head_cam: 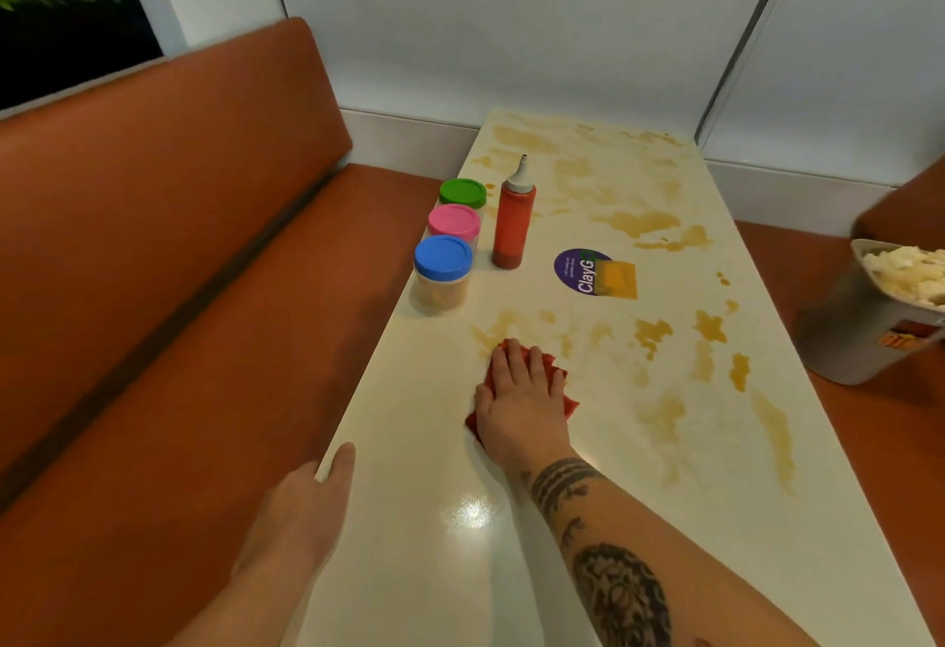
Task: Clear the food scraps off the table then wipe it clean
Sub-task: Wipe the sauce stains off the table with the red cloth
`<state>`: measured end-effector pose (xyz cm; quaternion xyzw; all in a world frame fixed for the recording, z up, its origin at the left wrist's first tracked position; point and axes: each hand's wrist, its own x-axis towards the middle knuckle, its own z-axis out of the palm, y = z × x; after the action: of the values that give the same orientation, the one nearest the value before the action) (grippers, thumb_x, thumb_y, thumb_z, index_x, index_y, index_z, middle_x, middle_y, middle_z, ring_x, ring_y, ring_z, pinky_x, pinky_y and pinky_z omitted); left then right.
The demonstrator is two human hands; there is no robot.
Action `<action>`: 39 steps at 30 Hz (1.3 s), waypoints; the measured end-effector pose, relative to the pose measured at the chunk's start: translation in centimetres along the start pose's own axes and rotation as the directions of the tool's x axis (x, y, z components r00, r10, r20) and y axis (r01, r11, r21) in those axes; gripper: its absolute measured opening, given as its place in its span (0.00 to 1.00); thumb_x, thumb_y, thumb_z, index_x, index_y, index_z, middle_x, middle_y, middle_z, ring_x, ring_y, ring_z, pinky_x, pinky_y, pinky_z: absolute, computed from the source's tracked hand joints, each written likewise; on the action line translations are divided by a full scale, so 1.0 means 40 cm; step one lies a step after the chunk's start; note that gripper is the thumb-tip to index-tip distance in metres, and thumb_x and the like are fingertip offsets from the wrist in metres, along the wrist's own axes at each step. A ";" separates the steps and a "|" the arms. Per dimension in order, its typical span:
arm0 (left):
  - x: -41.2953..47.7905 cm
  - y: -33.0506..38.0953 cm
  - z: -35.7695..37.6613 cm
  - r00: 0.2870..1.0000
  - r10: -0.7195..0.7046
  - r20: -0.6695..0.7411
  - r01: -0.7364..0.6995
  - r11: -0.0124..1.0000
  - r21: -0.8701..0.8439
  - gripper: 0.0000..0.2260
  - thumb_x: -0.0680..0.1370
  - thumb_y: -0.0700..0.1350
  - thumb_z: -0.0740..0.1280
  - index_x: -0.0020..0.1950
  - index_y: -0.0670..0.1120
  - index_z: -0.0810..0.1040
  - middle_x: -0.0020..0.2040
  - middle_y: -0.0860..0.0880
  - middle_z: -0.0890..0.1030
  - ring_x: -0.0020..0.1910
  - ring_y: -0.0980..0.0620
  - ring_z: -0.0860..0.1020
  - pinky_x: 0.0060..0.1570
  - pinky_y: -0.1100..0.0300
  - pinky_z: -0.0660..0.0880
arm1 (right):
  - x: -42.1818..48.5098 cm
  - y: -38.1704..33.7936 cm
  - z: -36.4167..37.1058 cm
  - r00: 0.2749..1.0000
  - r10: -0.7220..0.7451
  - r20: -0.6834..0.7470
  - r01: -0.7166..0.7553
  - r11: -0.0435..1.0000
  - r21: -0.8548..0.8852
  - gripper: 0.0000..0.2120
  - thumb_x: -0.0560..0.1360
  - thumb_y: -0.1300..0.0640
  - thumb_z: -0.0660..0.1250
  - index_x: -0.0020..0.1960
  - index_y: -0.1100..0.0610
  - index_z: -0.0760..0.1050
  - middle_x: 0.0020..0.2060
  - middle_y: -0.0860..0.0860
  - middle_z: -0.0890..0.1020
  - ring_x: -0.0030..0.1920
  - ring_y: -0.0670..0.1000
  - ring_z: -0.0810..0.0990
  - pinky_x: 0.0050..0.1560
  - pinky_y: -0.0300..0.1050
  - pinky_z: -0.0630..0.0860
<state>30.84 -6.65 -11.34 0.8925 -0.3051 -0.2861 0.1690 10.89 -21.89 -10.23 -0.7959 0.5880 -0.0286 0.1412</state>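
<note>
A long white table (409,518) runs away from me, smeared with yellow-brown stains (644,224) over its far and right parts. My right hand (521,406) lies flat, fingers straight, pressing a red cloth (568,403) onto the table near a stain. My left hand (301,518) rests on the table's left edge, its thumb over the rim and its fingers hidden below. The near part of the table looks glossy.
Three jars with blue (442,258), pink (454,222) and green (463,193) lids stand along the left edge beside a red squeeze bottle (513,222). A round purple sticker (583,272) sits mid-table. A grey bucket (864,334) holding white crumpled scraps stands on the right bench. An orange bench (179,288) runs along the left.
</note>
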 end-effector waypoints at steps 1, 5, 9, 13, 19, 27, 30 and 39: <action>-0.003 0.003 -0.001 1.000 0.004 0.002 -0.004 1.000 -0.004 0.35 0.80 0.69 0.50 0.77 0.46 0.68 0.75 0.45 0.72 0.73 0.41 0.70 0.69 0.46 0.67 | 0.015 -0.015 0.002 1.000 0.013 -0.001 -0.013 1.000 0.004 0.30 0.84 0.44 0.43 0.83 0.53 0.46 0.83 0.50 0.45 0.82 0.56 0.41 0.79 0.62 0.41; -0.002 0.006 -0.006 1.000 0.006 0.002 -0.006 1.000 -0.009 0.35 0.81 0.69 0.50 0.77 0.46 0.69 0.75 0.45 0.72 0.73 0.41 0.70 0.68 0.46 0.68 | -0.024 -0.085 0.022 0.979 -0.202 0.014 0.201 0.979 0.029 0.30 0.83 0.44 0.45 0.83 0.51 0.47 0.83 0.48 0.46 0.82 0.55 0.41 0.79 0.62 0.38; -0.001 0.000 -0.004 1.000 0.008 0.003 -0.008 1.000 0.023 0.35 0.81 0.69 0.49 0.74 0.45 0.72 0.72 0.44 0.75 0.70 0.41 0.73 0.66 0.46 0.69 | -0.127 -0.047 0.023 0.935 -0.347 0.075 0.344 0.938 0.047 0.29 0.84 0.41 0.45 0.83 0.46 0.45 0.82 0.43 0.44 0.81 0.50 0.37 0.80 0.57 0.36; 0.009 -0.010 0.002 1.000 0.009 -0.001 -0.009 0.999 0.042 0.37 0.79 0.70 0.48 0.71 0.45 0.76 0.67 0.44 0.79 0.66 0.41 0.76 0.63 0.46 0.72 | -0.094 0.053 -0.006 0.986 -0.165 0.029 0.165 0.986 0.030 0.29 0.84 0.42 0.45 0.83 0.46 0.44 0.82 0.43 0.43 0.81 0.50 0.38 0.80 0.56 0.38; 0.006 0.004 0.004 1.000 -0.012 0.000 0.012 0.999 0.037 0.35 0.80 0.69 0.48 0.68 0.45 0.77 0.67 0.43 0.79 0.66 0.41 0.75 0.62 0.47 0.70 | 0.060 0.024 -0.027 0.989 0.147 -0.022 -0.145 0.988 0.057 0.31 0.84 0.45 0.44 0.83 0.54 0.45 0.83 0.51 0.44 0.82 0.56 0.40 0.79 0.62 0.40; 0.014 0.004 -0.002 0.999 -0.042 0.026 0.042 0.999 0.004 0.37 0.79 0.70 0.48 0.75 0.46 0.72 0.73 0.44 0.74 0.73 0.42 0.70 0.70 0.46 0.66 | 0.103 0.031 -0.045 0.938 -0.309 0.155 0.320 0.946 -0.053 0.30 0.84 0.42 0.47 0.83 0.48 0.44 0.82 0.46 0.44 0.82 0.55 0.40 0.80 0.61 0.40; 0.006 0.009 -0.009 0.999 -0.050 0.016 0.050 0.998 0.026 0.36 0.79 0.71 0.48 0.70 0.47 0.76 0.69 0.43 0.78 0.68 0.40 0.74 0.66 0.47 0.69 | 0.053 0.104 -0.054 0.942 -0.309 0.132 0.320 0.945 -0.070 0.30 0.84 0.42 0.46 0.83 0.47 0.44 0.82 0.44 0.44 0.82 0.53 0.41 0.80 0.59 0.40; -0.054 0.036 0.012 0.911 0.244 -0.333 -0.152 0.948 0.278 0.18 0.82 0.55 0.59 0.70 0.54 0.73 0.74 0.51 0.71 0.70 0.44 0.69 0.67 0.41 0.66 | -0.225 0.212 -0.050 0.954 -0.291 0.077 0.293 0.956 -0.015 0.29 0.84 0.44 0.46 0.83 0.48 0.45 0.82 0.45 0.44 0.81 0.51 0.37 0.75 0.53 0.30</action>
<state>28.47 -6.42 -10.15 0.9080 -0.3912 -0.0574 0.1387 -0.15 -16.07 -9.41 -0.8764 0.4585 -0.0118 0.1464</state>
